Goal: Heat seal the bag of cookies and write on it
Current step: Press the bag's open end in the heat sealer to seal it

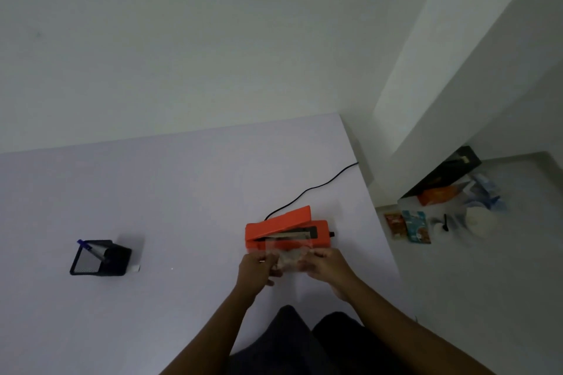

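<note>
Dark trousers and two bare forearms fill the near edge of my view, leading up to the left hand (pixel 257 265) and right hand (pixel 324 262), both closed on one clear bag of cookies (pixel 288 257) held between them above the worktop (pixel 182 192). Each hand's fingers (pixel 316 253) pinch an end of the bag, so its long axis runs left to right, parallel to the one orange heat sealer (pixel 286 230) just beyond it. The sealer's lid stands raised, and the bag's far edge lies at or just over its front lip; I cannot tell whether it touches. I judge the coming move is a short push away from me, both hands equally near. One black pen holder (pixel 100 257) with one blue pen (pixel 90 250) sits well apart to the left.
</note>
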A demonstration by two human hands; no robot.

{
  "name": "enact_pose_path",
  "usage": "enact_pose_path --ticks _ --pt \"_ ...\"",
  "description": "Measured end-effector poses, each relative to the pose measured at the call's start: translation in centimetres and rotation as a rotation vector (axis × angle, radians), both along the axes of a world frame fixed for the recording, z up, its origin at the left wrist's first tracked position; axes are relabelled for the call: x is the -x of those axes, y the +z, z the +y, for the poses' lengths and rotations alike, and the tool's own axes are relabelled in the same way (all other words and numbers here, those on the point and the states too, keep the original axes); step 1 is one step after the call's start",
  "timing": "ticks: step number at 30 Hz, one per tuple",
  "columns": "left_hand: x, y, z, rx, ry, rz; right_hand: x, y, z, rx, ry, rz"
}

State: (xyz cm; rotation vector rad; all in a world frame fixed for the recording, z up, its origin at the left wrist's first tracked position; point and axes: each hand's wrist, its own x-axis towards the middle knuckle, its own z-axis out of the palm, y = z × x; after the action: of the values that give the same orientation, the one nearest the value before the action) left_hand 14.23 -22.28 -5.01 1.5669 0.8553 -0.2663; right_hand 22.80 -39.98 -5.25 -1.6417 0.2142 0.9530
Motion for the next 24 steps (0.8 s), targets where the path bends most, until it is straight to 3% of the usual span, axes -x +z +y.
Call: enact_pose_path --ticks 17,24 --pt "-2.5 -3.3 0.5 -0.132 0.102 0.123 -1.6 -2.8 0.5 0.036 0.007 0.062" --pt "-3.3 -3.6 0.4 -0.088 0.166 0.140 -1.6 -3.2 0.5 -0.021 -0.040 0.055"
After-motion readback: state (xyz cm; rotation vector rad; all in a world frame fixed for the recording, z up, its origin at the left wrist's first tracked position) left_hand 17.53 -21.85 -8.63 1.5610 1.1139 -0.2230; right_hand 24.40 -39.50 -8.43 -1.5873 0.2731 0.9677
